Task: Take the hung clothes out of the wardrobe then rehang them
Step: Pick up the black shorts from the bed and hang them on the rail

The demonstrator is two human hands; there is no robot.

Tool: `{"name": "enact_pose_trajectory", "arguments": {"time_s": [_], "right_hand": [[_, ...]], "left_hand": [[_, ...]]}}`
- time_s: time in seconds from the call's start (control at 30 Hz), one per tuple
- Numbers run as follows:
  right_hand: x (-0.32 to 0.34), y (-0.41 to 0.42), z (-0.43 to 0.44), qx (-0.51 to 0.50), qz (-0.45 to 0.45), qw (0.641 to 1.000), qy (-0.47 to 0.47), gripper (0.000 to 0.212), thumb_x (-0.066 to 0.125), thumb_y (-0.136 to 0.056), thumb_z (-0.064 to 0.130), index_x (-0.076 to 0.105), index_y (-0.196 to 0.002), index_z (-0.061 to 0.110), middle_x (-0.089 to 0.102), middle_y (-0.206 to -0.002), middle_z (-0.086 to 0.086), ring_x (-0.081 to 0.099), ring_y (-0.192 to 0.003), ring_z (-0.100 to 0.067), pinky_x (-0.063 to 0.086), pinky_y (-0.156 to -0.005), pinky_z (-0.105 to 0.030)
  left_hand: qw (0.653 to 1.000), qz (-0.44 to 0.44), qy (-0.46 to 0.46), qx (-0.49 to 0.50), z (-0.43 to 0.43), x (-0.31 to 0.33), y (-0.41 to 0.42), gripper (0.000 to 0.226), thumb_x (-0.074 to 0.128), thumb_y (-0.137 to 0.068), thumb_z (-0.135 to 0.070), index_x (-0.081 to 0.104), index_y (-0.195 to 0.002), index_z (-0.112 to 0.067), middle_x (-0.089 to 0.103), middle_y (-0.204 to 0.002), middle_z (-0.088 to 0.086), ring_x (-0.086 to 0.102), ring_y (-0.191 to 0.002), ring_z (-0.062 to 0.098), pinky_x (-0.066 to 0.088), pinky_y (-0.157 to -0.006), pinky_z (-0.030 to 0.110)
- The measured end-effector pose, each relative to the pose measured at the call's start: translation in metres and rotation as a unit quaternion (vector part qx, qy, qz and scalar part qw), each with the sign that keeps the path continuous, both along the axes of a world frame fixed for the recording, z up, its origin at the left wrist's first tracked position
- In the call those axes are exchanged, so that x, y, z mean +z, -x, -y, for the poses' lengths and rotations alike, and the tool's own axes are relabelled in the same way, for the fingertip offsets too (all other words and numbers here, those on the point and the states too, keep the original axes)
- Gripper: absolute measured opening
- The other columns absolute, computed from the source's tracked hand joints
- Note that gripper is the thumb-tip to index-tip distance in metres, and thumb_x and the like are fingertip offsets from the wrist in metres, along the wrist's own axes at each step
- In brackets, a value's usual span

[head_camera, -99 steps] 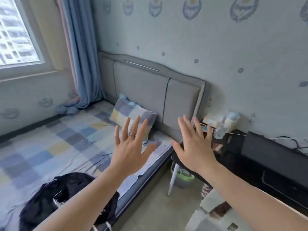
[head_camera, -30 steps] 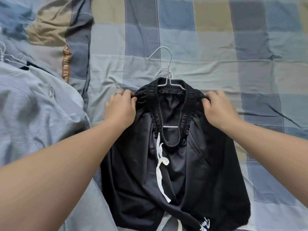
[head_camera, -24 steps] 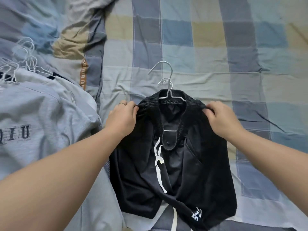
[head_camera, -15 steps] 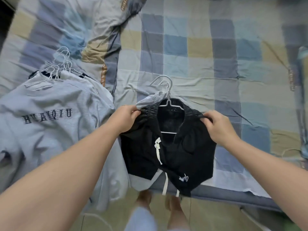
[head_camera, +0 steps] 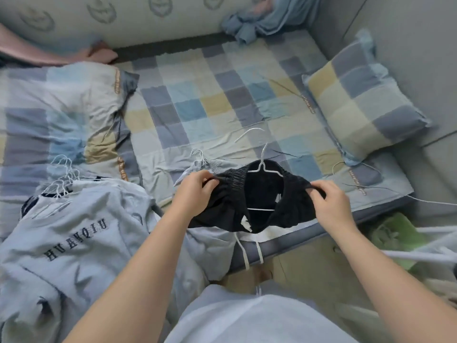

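A person's left hand [head_camera: 197, 188] and right hand [head_camera: 332, 204], fingers [head_camera: 210, 180] curled, each pinch one side of the elastic waistband of a pair of black drawstring shorts [head_camera: 217, 209]. The shorts sit on a thin white wire hanger [head_camera: 263, 167] at the near edge of a blue-and-yellow checked bed [head_camera: 222, 107], lower centre of the frame, beside a pale grey lettered sweatshirt [head_camera: 74, 226] at lower left. The step in hand appears to be picking the shorts up for rehanging; next, one hand would likely shift to the hook and carry it to the wardrobe, which is out of view.
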State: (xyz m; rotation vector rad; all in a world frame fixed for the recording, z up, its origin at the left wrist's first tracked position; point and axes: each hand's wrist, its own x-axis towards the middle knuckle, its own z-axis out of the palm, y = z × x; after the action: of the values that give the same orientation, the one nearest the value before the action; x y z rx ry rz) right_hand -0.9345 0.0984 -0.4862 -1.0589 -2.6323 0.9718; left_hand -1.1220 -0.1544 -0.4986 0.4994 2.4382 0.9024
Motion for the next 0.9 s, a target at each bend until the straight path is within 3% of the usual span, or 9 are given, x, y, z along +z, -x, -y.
{"name": "enact_pose_trajectory", "arguments": {"time_s": [0.2,0.4,0.53,0.63,0.73,0.83,0.9], "right_hand": [[0.042,-0.085,0.010,-0.157,-0.045,0.985,-0.048,0.014,0.060,-0.092,0.008,0.070,-0.102,0.009,0.062,-0.096,0.000,0.057,-0.093,-0.016,0.038,-0.082,-0.025],[0.079,-0.178,0.034,-0.328,-0.075,0.939,-0.070,0.011,0.062,-0.092,0.013,0.071,-0.099,0.014,0.062,-0.094,0.003,0.056,-0.089,-0.013,0.036,-0.077,-0.021],[0.098,-0.255,0.059,-0.425,-0.080,0.896,-0.106,0.011,0.064,-0.092,0.014,0.071,-0.099,0.011,0.063,-0.092,0.002,0.056,-0.088,-0.013,0.035,-0.073,-0.010],[0.108,-0.318,0.087,-0.494,-0.077,0.858,-0.113,0.013,0.064,-0.092,0.017,0.071,-0.101,0.011,0.066,-0.094,0.000,0.060,-0.089,-0.016,0.041,-0.078,-0.022],[0.119,-0.384,0.120,-0.553,-0.067,0.822,-0.117,0.016,0.064,-0.092,0.019,0.070,-0.104,0.010,0.065,-0.094,0.001,0.060,-0.091,-0.019,0.043,-0.080,-0.028],[0.138,-0.449,0.158,-0.594,-0.061,0.794,-0.113,0.018,0.063,-0.093,0.021,0.069,-0.107,0.010,0.066,-0.097,0.000,0.060,-0.092,-0.017,0.042,-0.077,-0.018],[0.153,-0.492,0.186,-0.611,-0.062,0.781,-0.116,0.017,0.065,-0.093,0.020,0.069,-0.106,0.010,0.067,-0.097,0.001,0.061,-0.092,-0.017,0.043,-0.077,-0.015]], "left_hand": [[0.985,-0.031,-0.035,-0.164,-0.058,0.042,-0.013,0.016,0.054,-0.100,-0.032,0.064,-0.101,-0.020,0.063,-0.098,-0.001,0.057,-0.092,0.021,0.044,-0.078,0.035],[0.947,-0.051,-0.060,-0.312,-0.133,0.073,-0.069,0.014,0.049,-0.102,-0.031,0.057,-0.104,-0.019,0.061,-0.098,0.001,0.056,-0.091,0.024,0.043,-0.078,0.036],[0.906,-0.050,-0.092,-0.410,-0.174,0.095,-0.135,0.013,0.046,-0.104,-0.033,0.053,-0.102,-0.023,0.057,-0.090,-0.007,0.056,-0.091,0.022,0.040,-0.080,0.036],[0.869,-0.044,-0.126,-0.477,-0.196,0.110,-0.196,0.011,0.048,-0.103,-0.032,0.054,-0.097,-0.024,0.057,-0.085,-0.012,0.056,-0.091,0.023,0.041,-0.091,0.043],[0.824,-0.036,-0.160,-0.542,-0.207,0.128,-0.267,0.010,0.050,-0.102,-0.029,0.055,-0.098,-0.022,0.059,-0.087,-0.007,0.057,-0.091,0.023,0.042,-0.084,0.039],[0.777,-0.045,-0.194,-0.597,-0.208,0.150,-0.342,0.009,0.049,-0.102,-0.030,0.054,-0.097,-0.024,0.055,-0.083,-0.014,0.055,-0.086,0.018,0.041,-0.079,0.036],[0.753,-0.041,-0.205,-0.624,-0.205,0.164,-0.392,0.009,0.049,-0.103,-0.031,0.054,-0.096,-0.025,0.057,-0.084,-0.014,0.055,-0.087,0.016,0.043,-0.093,0.044]]}}
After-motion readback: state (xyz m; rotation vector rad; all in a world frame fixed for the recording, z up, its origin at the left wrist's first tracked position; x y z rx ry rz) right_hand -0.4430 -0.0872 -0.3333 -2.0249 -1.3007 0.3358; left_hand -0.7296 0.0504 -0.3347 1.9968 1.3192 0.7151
